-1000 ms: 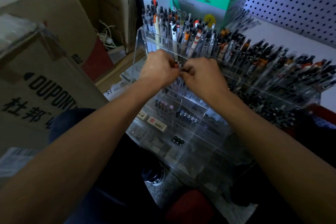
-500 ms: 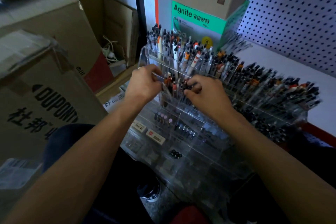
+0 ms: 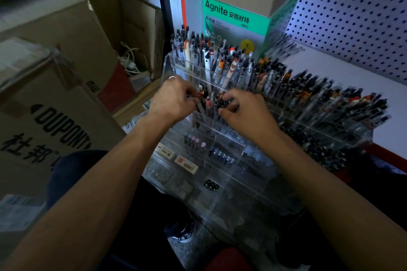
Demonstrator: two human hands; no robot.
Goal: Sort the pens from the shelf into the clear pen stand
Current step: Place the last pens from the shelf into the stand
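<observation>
Cardboard boxes (image 3: 50, 99) are crowding the left side, w/ a white pegboard (image 3: 352, 17) behind and a green Agnite box (image 3: 235, 20) standing at the back of the white shelf (image 3: 334, 68). Sitting in front of that is the clear pen stand (image 3: 220, 160), a tiered acrylic rack w/ its upper rows already packed w/ upright pens (image 3: 220, 66); lower tiers are holding only a few caps and erasers. Both hands are working at the 2nd tier, near its left end. Left hand (image 3: 174, 99) is pinching one pen (image 3: 199, 109), fingers curled on it; pen's long axis is running steeply down and a bit right, tip aiming into a slot just below the hand. Right hand (image 3: 244, 110) is clamped on a small bunch of black-topped pens (image 3: 223, 100), standing nearly upright just beside the left hand's pen, a few red-topped pens (image 3: 208, 102) between them. Judging by this, left hand is nearer the open slot, so its pen prob. goes straight down along its own axis; risk is snagging a neighbour or the acrylic divider.
</observation>
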